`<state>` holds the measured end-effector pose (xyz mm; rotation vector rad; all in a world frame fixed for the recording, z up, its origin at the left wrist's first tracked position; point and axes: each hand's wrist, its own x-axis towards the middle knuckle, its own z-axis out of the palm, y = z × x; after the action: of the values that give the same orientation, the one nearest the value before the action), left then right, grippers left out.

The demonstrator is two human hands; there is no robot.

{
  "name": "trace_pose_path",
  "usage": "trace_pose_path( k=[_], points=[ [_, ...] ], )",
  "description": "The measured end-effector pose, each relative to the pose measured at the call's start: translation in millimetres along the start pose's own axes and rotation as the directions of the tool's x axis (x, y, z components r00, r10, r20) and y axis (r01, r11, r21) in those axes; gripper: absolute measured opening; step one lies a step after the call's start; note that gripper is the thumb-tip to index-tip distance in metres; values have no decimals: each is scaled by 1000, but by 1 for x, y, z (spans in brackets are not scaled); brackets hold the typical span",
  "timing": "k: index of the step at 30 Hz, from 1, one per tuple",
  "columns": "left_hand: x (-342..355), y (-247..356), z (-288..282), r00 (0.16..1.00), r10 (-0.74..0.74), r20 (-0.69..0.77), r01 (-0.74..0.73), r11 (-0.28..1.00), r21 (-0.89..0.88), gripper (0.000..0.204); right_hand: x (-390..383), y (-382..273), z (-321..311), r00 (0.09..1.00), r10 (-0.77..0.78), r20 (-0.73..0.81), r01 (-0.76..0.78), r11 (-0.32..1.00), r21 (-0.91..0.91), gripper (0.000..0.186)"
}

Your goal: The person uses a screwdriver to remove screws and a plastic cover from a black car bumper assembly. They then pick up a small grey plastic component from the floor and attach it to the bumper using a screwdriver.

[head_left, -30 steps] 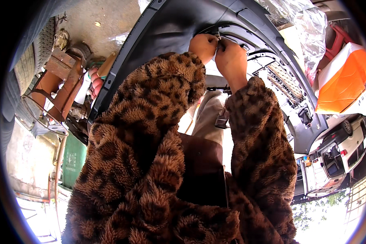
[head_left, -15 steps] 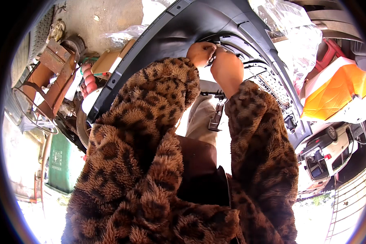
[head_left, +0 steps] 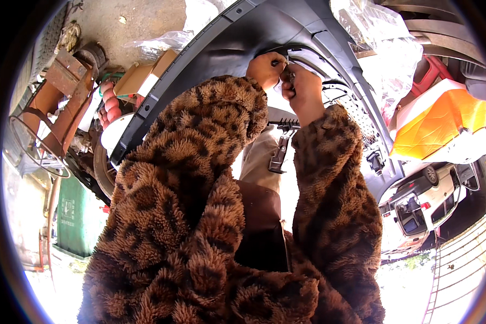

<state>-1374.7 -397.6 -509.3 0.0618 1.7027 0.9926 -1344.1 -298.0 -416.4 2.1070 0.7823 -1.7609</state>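
A large black plastic car bumper (head_left: 221,59) stretches across in front of me, with a grille-like mesh section (head_left: 356,116) on its right part. My left hand (head_left: 265,70) is closed at the inner edge of the bumper, a small dark bit showing between its fingers. Close beside it, my right hand (head_left: 306,93) is curled with the thumb side turned toward the left hand. A small dark thing shows at its fingertips, too small to name. Below the hands, a dark bracket (head_left: 278,154) hangs at the bumper's lower inner edge.
Rusty metal parts (head_left: 65,102) and an open cardboard box (head_left: 140,75) lie at the left. To the right are clear plastic wrap (head_left: 389,54) and an orange-and-white package (head_left: 443,127). A white vehicle (head_left: 426,210) stands beyond, and a green bin (head_left: 78,216) at the lower left.
My right hand has turned and its fingers have drawn slightly apart from my left hand. The left hand has stayed nearly in place. The surroundings have shifted slightly left in view.
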Motion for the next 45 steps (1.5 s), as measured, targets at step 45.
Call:
trace_pose_path(
  k=[45],
  points=[
    [-109, 74, -206, 901, 401, -163, -116, 587, 801, 81, -9, -1, 4, 980, -100, -170, 34, 934, -357, 24]
  ],
)
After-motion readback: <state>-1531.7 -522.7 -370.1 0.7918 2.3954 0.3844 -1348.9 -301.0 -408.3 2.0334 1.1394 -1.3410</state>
